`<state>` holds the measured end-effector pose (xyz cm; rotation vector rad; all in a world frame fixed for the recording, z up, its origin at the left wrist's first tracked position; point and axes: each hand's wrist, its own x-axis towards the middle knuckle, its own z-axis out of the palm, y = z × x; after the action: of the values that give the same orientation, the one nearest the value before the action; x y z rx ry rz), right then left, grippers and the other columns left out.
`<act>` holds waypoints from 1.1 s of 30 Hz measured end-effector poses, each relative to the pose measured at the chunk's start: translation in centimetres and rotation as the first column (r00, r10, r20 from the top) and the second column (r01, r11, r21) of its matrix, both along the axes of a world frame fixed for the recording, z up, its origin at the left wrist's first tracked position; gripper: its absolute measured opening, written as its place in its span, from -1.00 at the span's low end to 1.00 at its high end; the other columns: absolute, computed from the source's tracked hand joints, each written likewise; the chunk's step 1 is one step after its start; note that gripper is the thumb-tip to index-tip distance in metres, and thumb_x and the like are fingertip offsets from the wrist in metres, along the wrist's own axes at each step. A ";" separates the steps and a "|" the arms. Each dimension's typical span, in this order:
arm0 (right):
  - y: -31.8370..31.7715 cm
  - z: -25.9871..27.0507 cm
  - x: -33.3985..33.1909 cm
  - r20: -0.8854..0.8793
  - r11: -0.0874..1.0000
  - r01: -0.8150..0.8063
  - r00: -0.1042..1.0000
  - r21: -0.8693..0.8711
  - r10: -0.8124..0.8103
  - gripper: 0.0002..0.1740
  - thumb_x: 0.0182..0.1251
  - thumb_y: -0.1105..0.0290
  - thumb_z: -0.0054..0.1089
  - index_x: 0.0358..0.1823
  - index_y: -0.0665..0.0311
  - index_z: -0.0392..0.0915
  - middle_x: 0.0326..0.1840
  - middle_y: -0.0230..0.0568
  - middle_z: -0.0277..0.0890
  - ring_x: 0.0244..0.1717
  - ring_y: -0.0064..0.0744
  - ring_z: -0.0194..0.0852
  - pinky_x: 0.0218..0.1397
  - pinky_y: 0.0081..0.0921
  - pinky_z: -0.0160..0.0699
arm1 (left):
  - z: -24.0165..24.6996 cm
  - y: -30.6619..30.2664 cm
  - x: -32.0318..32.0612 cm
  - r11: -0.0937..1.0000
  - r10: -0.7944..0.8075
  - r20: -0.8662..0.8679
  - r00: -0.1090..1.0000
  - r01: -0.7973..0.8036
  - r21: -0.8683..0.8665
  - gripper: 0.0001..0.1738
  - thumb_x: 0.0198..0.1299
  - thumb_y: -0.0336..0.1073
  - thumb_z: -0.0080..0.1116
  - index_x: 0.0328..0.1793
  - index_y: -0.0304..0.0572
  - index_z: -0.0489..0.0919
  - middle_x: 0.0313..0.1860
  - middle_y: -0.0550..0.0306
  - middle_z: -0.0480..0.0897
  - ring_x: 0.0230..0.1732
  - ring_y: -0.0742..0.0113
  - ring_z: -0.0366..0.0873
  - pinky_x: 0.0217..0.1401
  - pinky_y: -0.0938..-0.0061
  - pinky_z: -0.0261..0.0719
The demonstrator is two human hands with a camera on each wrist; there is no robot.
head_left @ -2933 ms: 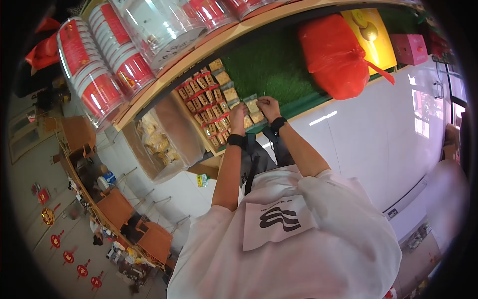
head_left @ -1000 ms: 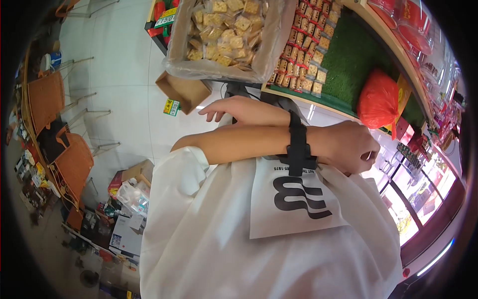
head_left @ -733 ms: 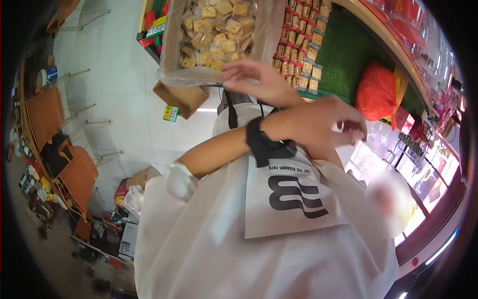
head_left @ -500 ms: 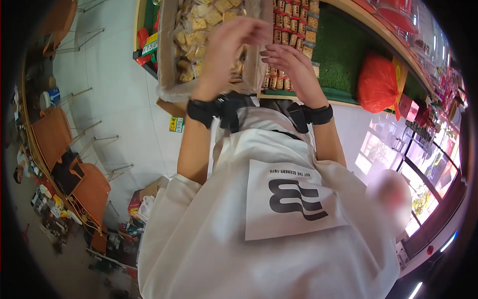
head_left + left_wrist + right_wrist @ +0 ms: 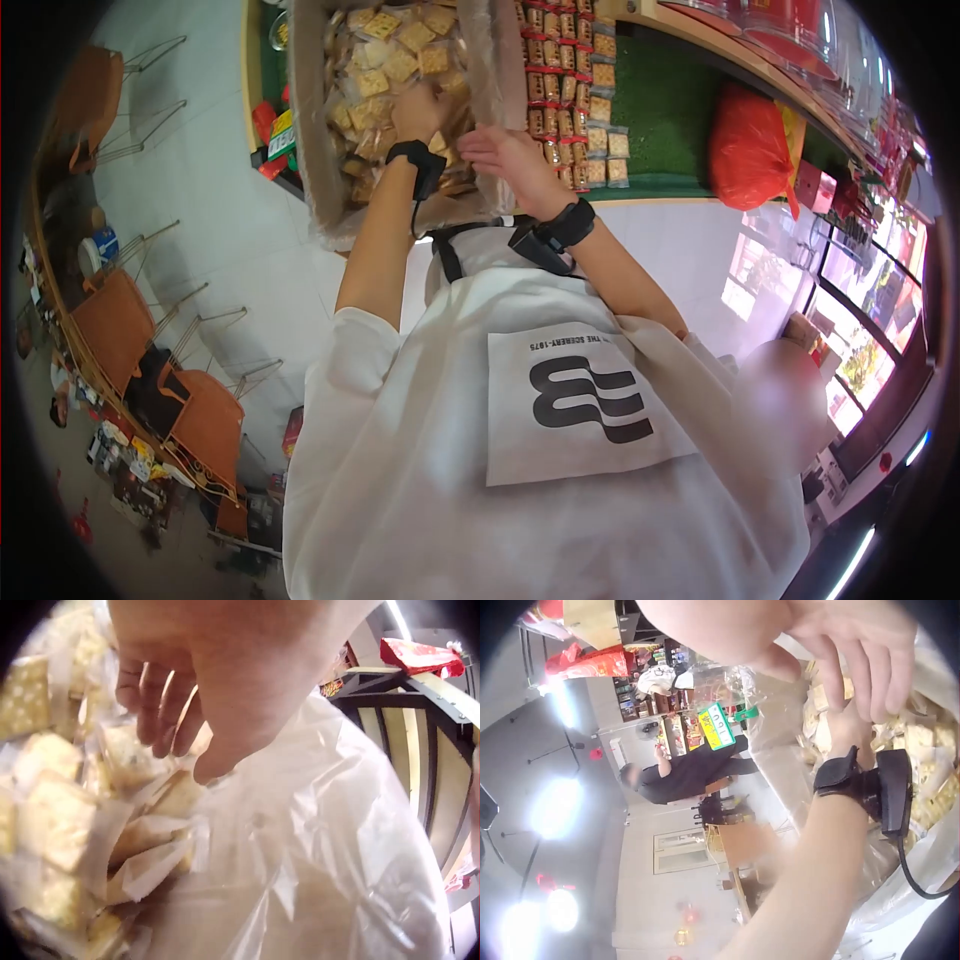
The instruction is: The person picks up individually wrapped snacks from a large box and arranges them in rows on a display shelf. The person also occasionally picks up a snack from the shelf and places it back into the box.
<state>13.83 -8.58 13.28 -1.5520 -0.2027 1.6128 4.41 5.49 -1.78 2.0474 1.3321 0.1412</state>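
My left hand [image 5: 418, 112] reaches down into a plastic-lined cardboard box [image 5: 487, 75] heaped with clear-wrapped square biscuits [image 5: 400, 65]. In the left wrist view its fingers [image 5: 150, 712] hang loosely bent over the packets, thumb apart, beside the clear liner [image 5: 315, 847]. My right hand [image 5: 518, 172] hovers over the box's near right side, fingers fairly straight and holding nothing. The right wrist view shows that right hand [image 5: 847, 637] above, with the left hand [image 5: 849, 727] and its black wristband [image 5: 844, 772] below, among the packets.
Right of the box, rows of red-edged snack packs [image 5: 550, 85] and wrapped biscuits [image 5: 604, 90] lie on green turf [image 5: 655, 110]. A red plastic bag [image 5: 745, 150] stands farther right. A price tag [image 5: 281, 135] is at the box's left; brown chairs [image 5: 120, 325] stand beyond.
Both hands were at the biscuit row on the turf, then the forearms crossed before the shirt. They have since uncrossed; the left hand has gone down into the box, the right hand over its edge.
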 end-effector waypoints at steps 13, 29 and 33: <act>-0.1 -0.1 1.1 -0.003 0.988 0.149 0.989 0.034 -0.149 -0.70 0.26 0.36 0.28 -0.04 0.37 0.57 -0.14 -0.28 0.61 -0.11 -0.56 0.54 -0.03 -0.61 0.50 | 4.1 -1.4 -3.3 0.814 0.467 0.357 0.809 -0.237 -0.530 -0.64 0.07 -0.15 0.30 -0.15 -0.31 0.60 -0.32 0.06 0.66 -0.33 0.34 0.58 -0.26 0.49 0.48; -5.1 1.5 6.9 -0.014 0.897 0.347 0.934 0.275 -0.357 -0.66 0.16 0.51 0.34 -0.04 0.39 0.48 -0.21 -0.25 0.58 -0.22 -0.52 0.54 -0.16 -0.59 0.51 | 17.5 -10.1 1.3 0.646 0.611 0.463 0.642 -0.066 -0.761 -0.78 0.20 -0.34 0.22 -0.08 -0.30 0.56 -0.32 0.28 0.56 -0.30 0.58 0.45 -0.23 0.64 0.34; -7.1 2.1 10.0 -0.054 0.864 0.367 0.927 0.343 -0.372 -0.68 0.17 0.53 0.33 -0.05 0.41 0.50 -0.17 -0.20 0.60 -0.16 -0.48 0.58 -0.09 -0.56 0.56 | 18.5 -11.5 4.2 0.665 0.568 0.472 0.674 -0.038 -0.746 -0.69 0.17 -0.32 0.29 -0.02 -0.34 0.55 -0.28 0.22 0.60 -0.28 0.54 0.48 -0.19 0.63 0.39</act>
<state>23.78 -15.73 15.39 -1.2378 -0.1735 1.1888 8.58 -5.97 16.70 0.9233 1.0237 0.4440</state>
